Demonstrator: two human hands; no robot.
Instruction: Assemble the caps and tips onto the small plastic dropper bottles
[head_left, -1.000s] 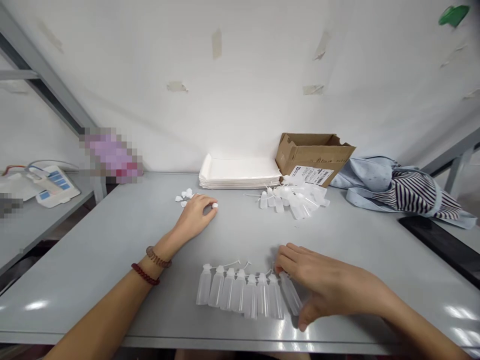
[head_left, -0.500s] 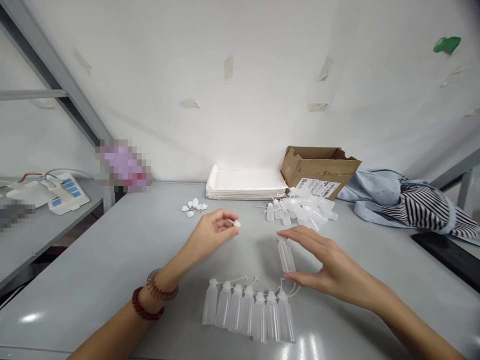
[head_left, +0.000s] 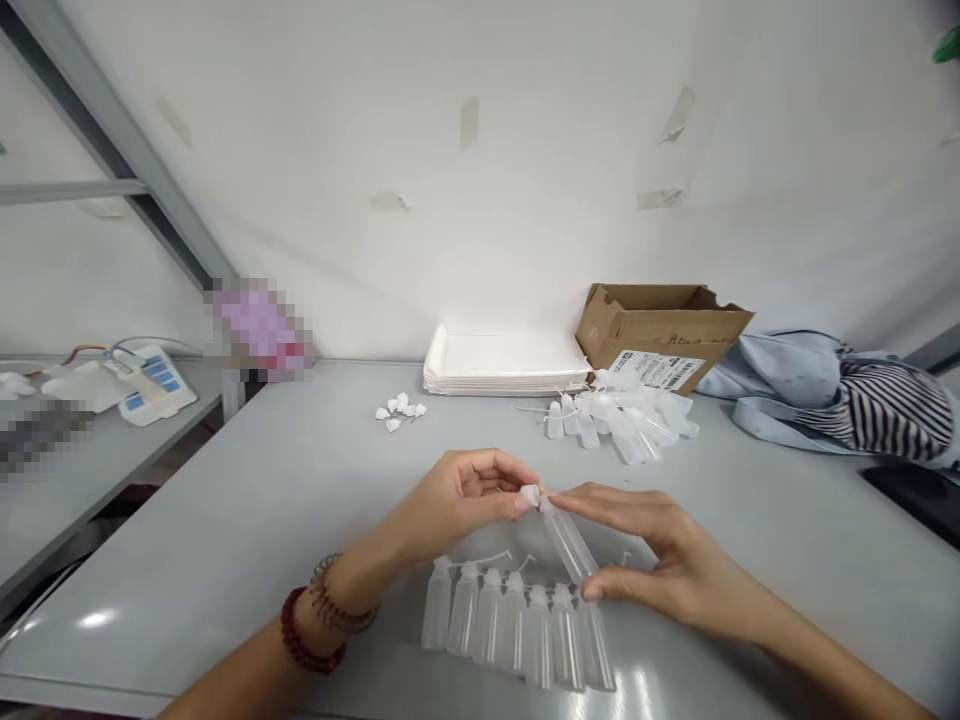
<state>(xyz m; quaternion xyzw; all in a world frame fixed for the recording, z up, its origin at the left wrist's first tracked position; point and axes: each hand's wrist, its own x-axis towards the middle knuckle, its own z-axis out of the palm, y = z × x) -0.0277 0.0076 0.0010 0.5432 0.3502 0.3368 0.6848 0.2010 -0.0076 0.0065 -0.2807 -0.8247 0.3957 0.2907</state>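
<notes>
Between the thumb and fingers of my left hand (head_left: 476, 500) is a small white cap (head_left: 531, 495), close against the neck end of a clear plastic bottle (head_left: 568, 541). My right hand (head_left: 656, 550) grips that bottle, thumb near its base and fingertips near its neck, so it lies tilted. Whether cap and neck touch I cannot tell. Below my hands a row of several capped bottles (head_left: 493, 615) lies side by side, thin strips trailing from their tops. Several loose white caps (head_left: 402, 406) are farther back on the left.
A pile of clear bottles (head_left: 637, 420) lies before an open cardboard box (head_left: 675, 325). Left of the box is a stack of white envelopes (head_left: 506, 370). A blue and striped cloth bag (head_left: 870, 400) and a dark flat object (head_left: 915, 500) are at the right. A grey table (head_left: 247, 530) supports everything.
My left hand has moved right with the cap, up to the bottle's neck. My right hand has brought the bottle slightly lower and tilted it more. The view has shifted a little.
</notes>
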